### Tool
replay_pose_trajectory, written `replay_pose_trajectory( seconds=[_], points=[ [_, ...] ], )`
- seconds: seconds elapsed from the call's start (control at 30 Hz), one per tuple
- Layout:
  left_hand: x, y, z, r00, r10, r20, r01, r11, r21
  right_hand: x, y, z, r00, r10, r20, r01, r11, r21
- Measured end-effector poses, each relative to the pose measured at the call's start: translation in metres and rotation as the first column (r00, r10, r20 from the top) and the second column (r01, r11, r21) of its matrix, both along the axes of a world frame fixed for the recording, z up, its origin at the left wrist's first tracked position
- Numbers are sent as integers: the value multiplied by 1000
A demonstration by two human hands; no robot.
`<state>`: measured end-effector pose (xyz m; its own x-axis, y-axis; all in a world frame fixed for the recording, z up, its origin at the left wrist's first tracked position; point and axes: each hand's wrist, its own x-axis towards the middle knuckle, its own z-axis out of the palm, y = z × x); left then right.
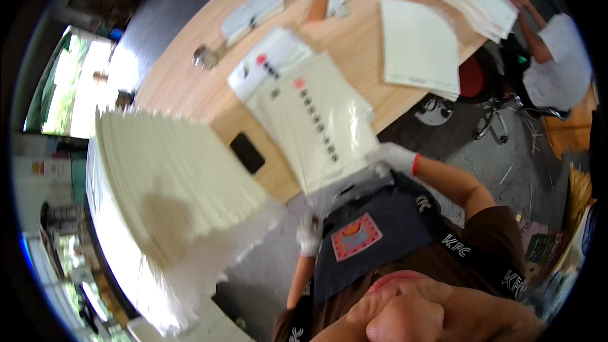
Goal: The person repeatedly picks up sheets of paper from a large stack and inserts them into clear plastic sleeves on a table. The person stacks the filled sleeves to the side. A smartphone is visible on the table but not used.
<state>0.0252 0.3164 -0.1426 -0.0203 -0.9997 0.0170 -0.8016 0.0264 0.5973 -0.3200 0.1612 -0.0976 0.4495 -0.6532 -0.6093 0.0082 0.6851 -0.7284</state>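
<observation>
A clear plastic bag [354,191] with dark and red print lies over pale sheets [339,111] at the near edge of the table, its loose end hanging toward my apron. My right hand [394,157], in a white glove with a red cuff, is closed on the bag at its near right corner. Below the table edge, my left hand [310,235], also gloved in white, is near the bag's loose left end. Its fingers look curled together; what they hold, if anything, is hidden. Another printed bag [269,57] lies partly under the sheets.
A tall stack of pale sheets [171,177] in clear plastic stands at left. Beside it lies a black phone [247,152]. Farther back are a glass jar [204,57], a bundle of bags [253,16] and a brown block [317,6]. More paper [419,44] and a seated person [557,66] are at right.
</observation>
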Motion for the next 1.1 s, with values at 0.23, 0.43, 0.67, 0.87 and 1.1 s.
replay_pose_trajectory(
  seconds=[0.23, 0.43, 0.67, 0.87, 1.1],
  points=[
    [-18, -49, -2, 333, 618, -712, -272, 786, 555, -41, 12, -25, 957, 286, 47, -283, 957, -55],
    [-51, -94, 121, 694, 265, -669, -75, 951, 299, -71, 1, 20, 959, 211, -190, -188, 973, 130],
    [-65, -118, 286, 977, -114, -180, 83, 982, -172, 60, -17, 31, 752, -87, 653, 97, 995, 21],
    [-12, -12, 399, 935, 111, 336, 160, 714, -682, 132, -63, 153, 775, 274, 570, -77, 936, -345],
    [145, 26, 476, 630, 699, -338, -567, 116, -816, 281, -87, 355, 789, 614, -16, -337, 411, -847]
  ],
)
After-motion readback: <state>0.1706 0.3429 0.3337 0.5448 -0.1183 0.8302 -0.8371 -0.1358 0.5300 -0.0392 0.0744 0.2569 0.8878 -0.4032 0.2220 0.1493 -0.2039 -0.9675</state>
